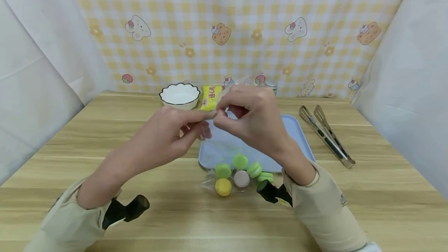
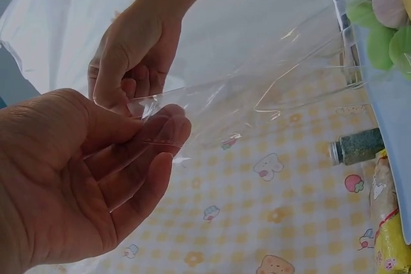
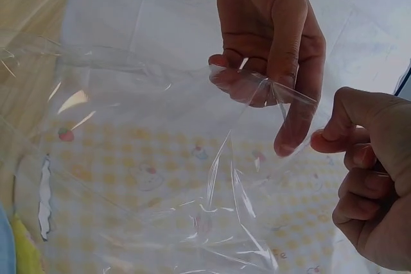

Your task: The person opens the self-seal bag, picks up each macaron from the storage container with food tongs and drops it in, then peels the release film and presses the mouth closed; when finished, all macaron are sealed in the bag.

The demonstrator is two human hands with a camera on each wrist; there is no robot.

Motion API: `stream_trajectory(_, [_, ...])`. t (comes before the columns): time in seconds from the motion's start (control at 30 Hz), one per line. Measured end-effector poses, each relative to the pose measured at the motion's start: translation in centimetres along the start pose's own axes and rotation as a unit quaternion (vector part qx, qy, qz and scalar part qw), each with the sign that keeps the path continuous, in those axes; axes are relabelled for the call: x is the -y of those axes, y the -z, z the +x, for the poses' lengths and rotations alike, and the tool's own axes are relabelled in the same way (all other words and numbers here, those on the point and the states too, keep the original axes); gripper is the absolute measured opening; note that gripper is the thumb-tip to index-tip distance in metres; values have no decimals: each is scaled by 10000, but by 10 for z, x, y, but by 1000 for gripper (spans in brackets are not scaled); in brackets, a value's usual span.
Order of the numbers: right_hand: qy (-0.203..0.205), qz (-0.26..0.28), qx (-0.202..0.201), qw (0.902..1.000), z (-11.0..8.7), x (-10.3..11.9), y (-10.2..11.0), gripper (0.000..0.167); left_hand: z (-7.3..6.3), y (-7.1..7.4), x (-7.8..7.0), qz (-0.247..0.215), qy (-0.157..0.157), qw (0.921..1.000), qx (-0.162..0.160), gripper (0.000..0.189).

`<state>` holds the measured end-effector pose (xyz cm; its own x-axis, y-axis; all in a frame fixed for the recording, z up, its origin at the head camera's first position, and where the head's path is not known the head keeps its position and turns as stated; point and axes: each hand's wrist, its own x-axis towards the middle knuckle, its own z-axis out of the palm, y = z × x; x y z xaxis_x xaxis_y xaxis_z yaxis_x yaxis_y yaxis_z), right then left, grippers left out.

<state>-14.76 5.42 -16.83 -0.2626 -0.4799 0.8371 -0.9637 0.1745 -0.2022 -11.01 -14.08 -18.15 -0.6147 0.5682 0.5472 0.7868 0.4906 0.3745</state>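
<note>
A clear plastic bag [image 2: 257, 94] hangs from my two hands, its top edge raised over the light blue tray [image 1: 296, 131]. My left hand [image 1: 178, 131] pinches that edge between thumb and fingers, the other fingers loosely bent. Close beside it, my right hand [image 1: 255, 116] pinches the edge between thumb and forefinger, its remaining fingers curled in. Low in the bag lie several macarons: green ones [image 1: 240, 162], a yellow one [image 1: 223, 187] and a pale greyish one [image 1: 241, 178]. They sit around the tray's near edge. The film is see-through, so its outline is partly lost in the head view.
Metal tongs [image 1: 327, 137] lie to the right of the tray. At the back stand a white scalloped bowl [image 1: 180, 95] with a dark rim and a yellow packet [image 1: 211, 97]. A small dark-filled jar [image 2: 361, 146] is beside the packet. A checked cloth [image 1: 196, 30] hangs behind.
</note>
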Motion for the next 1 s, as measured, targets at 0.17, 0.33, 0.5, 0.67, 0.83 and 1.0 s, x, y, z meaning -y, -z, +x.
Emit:
stream_trajectory(0.17, [-304, 350, -197, 9987, 1, 1, -1, 17, 0, 1, 0, -190, 85, 9998, -69, 30])
stream_trajectory(0.33, [-882, 904, -472, 9909, 1, 1, 2, 17, -1, 5, -3, -433, 229, 9987, -100, 33])
stream_trajectory(0.5, [-1253, 1057, -454, 9854, 2, 5, 12, 18, 0, 6, -3, -588, 354, 9974, -226, 32])
stream_trajectory(0.67, [-857, 392, -168, 9954, 3, 9, 15, 15, 2, 4, -6, -549, 691, 9955, -341, 24])
stream_trajectory(0.83, [-455, -292, 17, 9985, 3, 5, 17, 12, 1, 4, -7, -531, 848, 9943, -366, 21])
stream_trajectory(1.0, [-400, -424, 143, 9982, 1, 1, 20, 14, 1, 4, -6, -478, 854, 9946, -336, 21])
